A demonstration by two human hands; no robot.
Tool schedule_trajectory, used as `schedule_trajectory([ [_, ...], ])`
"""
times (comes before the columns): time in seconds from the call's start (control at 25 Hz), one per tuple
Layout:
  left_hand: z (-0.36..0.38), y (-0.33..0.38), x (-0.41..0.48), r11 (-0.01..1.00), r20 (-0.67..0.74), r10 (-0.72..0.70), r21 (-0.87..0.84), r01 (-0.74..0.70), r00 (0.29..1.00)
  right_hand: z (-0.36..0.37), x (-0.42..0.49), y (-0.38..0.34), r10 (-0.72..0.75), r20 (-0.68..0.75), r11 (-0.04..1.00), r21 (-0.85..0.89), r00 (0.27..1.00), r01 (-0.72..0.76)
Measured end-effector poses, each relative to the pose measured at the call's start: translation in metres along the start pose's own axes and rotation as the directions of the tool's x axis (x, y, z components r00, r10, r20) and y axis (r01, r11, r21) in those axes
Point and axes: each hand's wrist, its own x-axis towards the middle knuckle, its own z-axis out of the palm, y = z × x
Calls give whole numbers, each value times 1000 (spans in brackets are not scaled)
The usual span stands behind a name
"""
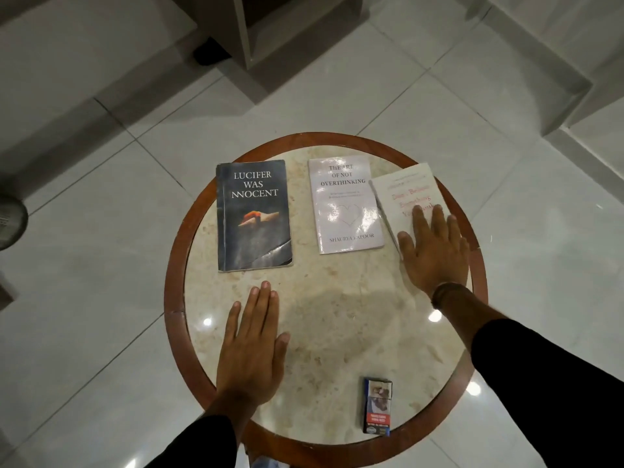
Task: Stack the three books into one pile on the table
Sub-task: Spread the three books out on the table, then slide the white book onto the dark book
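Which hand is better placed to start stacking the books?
Right. The right hand already lies flat on the rightmost book, beside the middle book. The left hand rests on bare table.

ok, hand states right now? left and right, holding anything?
Left hand: open, flat on the table, holding nothing.
Right hand: open, palm down on the rightmost book, no grip closed on it.

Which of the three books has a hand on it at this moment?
The white book with red lettering, rightmost and angled; the right hand lies flat on its near end. The dark book and the middle white book are untouched.
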Motion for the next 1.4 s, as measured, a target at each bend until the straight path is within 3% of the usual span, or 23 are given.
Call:
schedule_trajectory([
  [0.12, -4, 2, 1, 1000, 1, -14, 12, 14, 1000, 2, -4, -5, 210, 34, 972, 98, 977, -212],
  [0.2, -7, 3, 1, 1000, -2, -8, -4, 8, 1000, -2, -6, -9, 264, 19, 957, 116, 964, -265],
  [0.36, -9, 4, 1, 999, -7, -2, -42, 2, 1000, -23, -10, -54, 153, -197, 981, 146, 969, -125],
  [0.4, -9, 4, 2, 999, -9, -2, -40, 1, 1000, -27, -9, -74, 134, -161, 975, 200, 978, -101],
  [0.48, -9, 4, 2, 999, -8, -1, -37, 1, 1000, -33, -5, -117, 220, 30, 917, 336, 975, -217],
  [0.56, -8, 3, 1, 999, -16, 3, -54, -3, 1000, -37, 2, -146, 358, 213, 831, 371, 909, -414],
  [0.64, -6, 2, 1, 997, -28, 0, -80, -2, 1000, -39, 12, -151, 414, 310, 731, 448, 856, -516],
  [0.76, -6, 2, 0, 995, -41, 7, -95, -11, 999, -41, 23, -137, 370, 414, 637, 538, 832, -551],
  [0.92, -4, 1, -1, 997, -46, 12, -77, -16, 999, -44, 22, -124, 271, 332, 729, 543, 904, -418],
  [1.24, -2, 2, -2, 996, -61, 15, -82, -20, 998, -83, -25, -122, -9, 242, 374, 901, 970, -222],
  [1.4, -6, 3, -3, 997, -64, 22, -75, -26, 998, -56, -32, -186, -89, 306, 406, 880, 948, -247],
])
